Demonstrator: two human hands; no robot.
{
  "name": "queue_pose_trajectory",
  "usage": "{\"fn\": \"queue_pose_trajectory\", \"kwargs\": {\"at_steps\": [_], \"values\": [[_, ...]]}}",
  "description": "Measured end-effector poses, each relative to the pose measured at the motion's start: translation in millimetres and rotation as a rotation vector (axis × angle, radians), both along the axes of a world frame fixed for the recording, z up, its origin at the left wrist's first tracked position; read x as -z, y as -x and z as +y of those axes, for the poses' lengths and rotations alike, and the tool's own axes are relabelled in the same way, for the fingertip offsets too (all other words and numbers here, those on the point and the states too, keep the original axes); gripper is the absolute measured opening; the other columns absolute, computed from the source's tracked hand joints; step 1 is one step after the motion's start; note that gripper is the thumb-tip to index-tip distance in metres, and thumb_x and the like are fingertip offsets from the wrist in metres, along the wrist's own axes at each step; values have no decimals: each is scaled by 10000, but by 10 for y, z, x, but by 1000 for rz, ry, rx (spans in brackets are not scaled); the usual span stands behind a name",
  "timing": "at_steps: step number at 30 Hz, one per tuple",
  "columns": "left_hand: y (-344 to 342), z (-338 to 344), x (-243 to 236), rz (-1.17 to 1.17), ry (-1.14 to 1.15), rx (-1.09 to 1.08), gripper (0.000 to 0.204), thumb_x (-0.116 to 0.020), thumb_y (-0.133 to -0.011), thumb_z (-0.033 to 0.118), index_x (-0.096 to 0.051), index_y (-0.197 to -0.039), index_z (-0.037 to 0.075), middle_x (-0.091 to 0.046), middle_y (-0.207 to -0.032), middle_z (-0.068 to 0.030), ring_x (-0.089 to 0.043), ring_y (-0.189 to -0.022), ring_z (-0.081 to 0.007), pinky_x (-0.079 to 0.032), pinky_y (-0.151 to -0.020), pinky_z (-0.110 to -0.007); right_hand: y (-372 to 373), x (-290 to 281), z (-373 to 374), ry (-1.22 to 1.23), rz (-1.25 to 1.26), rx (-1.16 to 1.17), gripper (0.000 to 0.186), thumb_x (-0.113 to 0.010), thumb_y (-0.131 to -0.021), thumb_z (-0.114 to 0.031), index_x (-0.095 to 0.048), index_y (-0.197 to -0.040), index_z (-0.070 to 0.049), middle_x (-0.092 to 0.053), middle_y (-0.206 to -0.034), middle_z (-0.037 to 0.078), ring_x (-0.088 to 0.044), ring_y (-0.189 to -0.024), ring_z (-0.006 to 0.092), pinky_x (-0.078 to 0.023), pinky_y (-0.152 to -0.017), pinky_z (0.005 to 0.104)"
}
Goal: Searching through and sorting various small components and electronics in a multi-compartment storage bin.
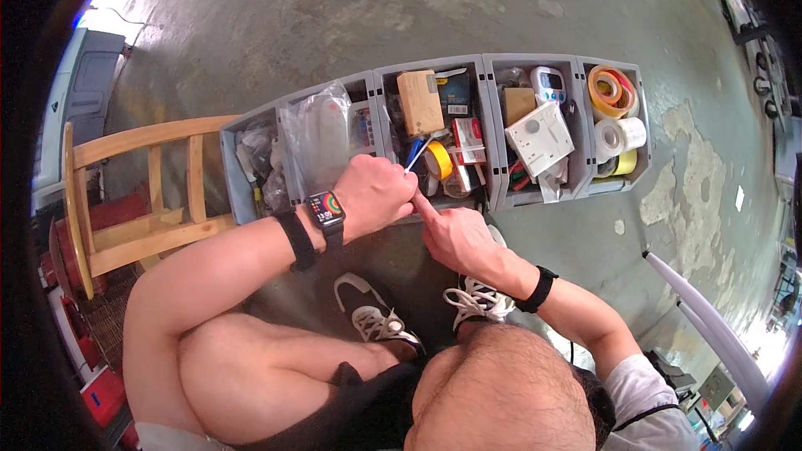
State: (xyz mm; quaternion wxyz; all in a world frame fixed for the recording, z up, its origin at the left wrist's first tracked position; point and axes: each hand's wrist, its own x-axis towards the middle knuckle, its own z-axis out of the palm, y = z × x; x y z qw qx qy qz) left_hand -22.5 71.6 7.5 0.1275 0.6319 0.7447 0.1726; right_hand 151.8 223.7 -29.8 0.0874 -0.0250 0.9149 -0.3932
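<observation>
So it's a grey concrete floor (359, 25), scuffed with pale worn patches on the right. A row of grey bins (493, 134) sits right on it, wooden frame (196, 175) off to the left. Left hand (380, 192) is over the bins' near edge, fingers balled up; can't tell if they're gripping anything. Right hand (464, 238) has its index finger touching that fist, grip unclear. Cardboard box (420, 103) and yellow tape (444, 157) in the bin beyond, plus a thin stick (415, 159) by the fist.
</observation>
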Motion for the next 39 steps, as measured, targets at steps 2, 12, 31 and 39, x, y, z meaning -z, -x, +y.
{"fn": "queue_pose_trajectory", "kwargs": {"at_steps": [2,12,31,39], "values": [[13,68,8,-53,-70,39,294,-827,-791,316,-660,-775,75,-660,-693,-112,-704,-706,-337,-559,-637,-451,-29,-6,49,-16,4,-14,748,-650,-903,-122,-366,-1580,22,-682,-643,172,-700,-577,374,-542,-525,506],[80,273,-71,-64,36,-308,237,-683,-937,265,-640,-811,68,-663,-710,-156,-675,-708,-393,-524,-626,-494,15,-18,135,-63,-66,-12,742,-637,-890,-109,-393,-1589,-52,-658,-650,208,-668,-603,432,-545,-582,529],[-14,151,-61,-115,155,-240,474,-800,-884,384,-564,-1137,61,-725,-893,-160,-721,-886,-396,-566,-721,-509,289,315,-53,762,-104,404,574,-602,-961,-98,-441,-1496,36,-641,-762,52,-610,-650,160,-486,-600,338],[-27,162,-30,-23,292,-248,426,-782,-902,361,-558,-1116,67,-712,-882,-166,-713,-877,-406,-561,-705,-519,-124,231,54,745,-91,407,574,-609,-961,-101,-441,-1493,32,-643,-780,55,-613,-658,158,-490,-604,335]]}}
